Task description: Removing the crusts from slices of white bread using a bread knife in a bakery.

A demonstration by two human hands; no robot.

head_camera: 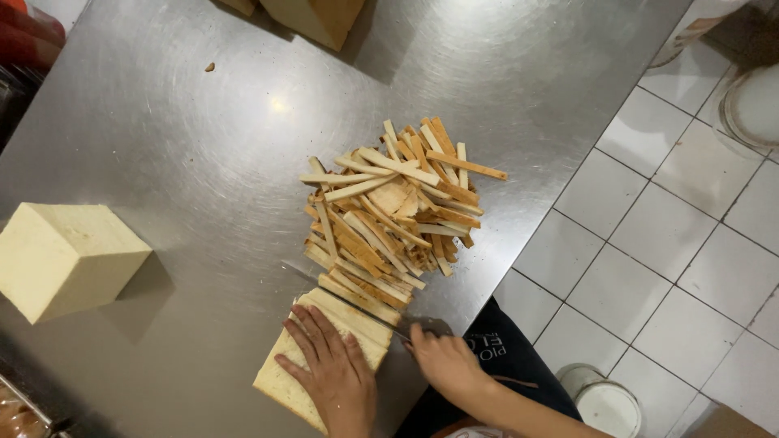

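Note:
My left hand (pixel 331 369) lies flat, fingers spread, on a stack of white bread slices (pixel 286 381) at the near edge of the steel table (pixel 187 162). My right hand (pixel 442 361) grips the handle of a knife whose blade (pixel 349 302) runs along the far edge of the stack, under its crust side. Just beyond the blade lies a heap of cut crust strips (pixel 393 215), brown and pale.
A trimmed block of white bread (pixel 65 259) sits at the table's left. Another loaf (pixel 312 18) stands at the far edge, with a crumb (pixel 210 66) nearby. White floor tiles lie to the right, with a white bucket (pixel 604 403) and a round basin (pixel 751 105).

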